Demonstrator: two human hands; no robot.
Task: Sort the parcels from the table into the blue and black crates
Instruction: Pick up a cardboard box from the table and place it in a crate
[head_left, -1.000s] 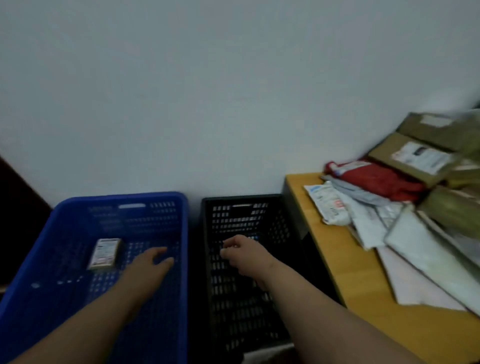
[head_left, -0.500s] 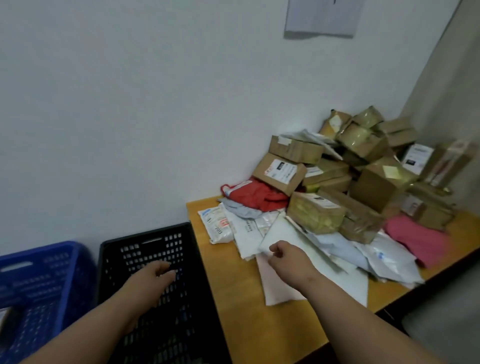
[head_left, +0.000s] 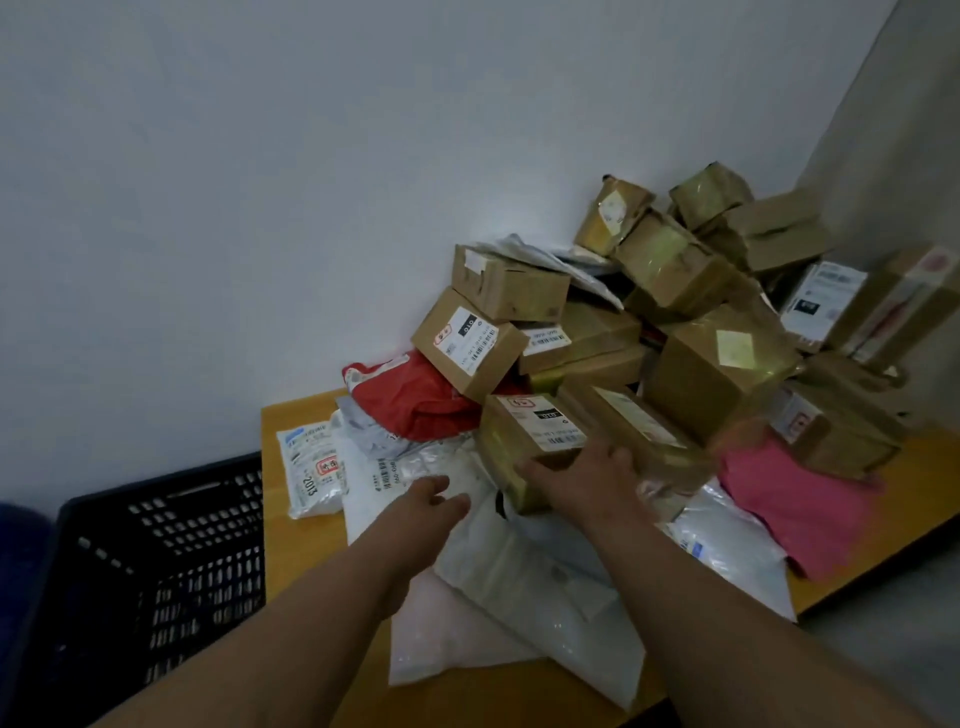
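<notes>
Right hand (head_left: 587, 480) on taped box (head_left: 530, 434)

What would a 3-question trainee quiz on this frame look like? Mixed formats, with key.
1. True or false: the right hand is on the taped cardboard box at the front of the pile.
2. Multiple choice: the left hand is A) inside the black crate, B) over the white poly mailers, fingers relaxed, holding nothing, C) gripping the red bag.
3. Fill in: the black crate sits off the ____ end of the wooden table.

Key: 1 true; 2 B; 3 left.
</notes>
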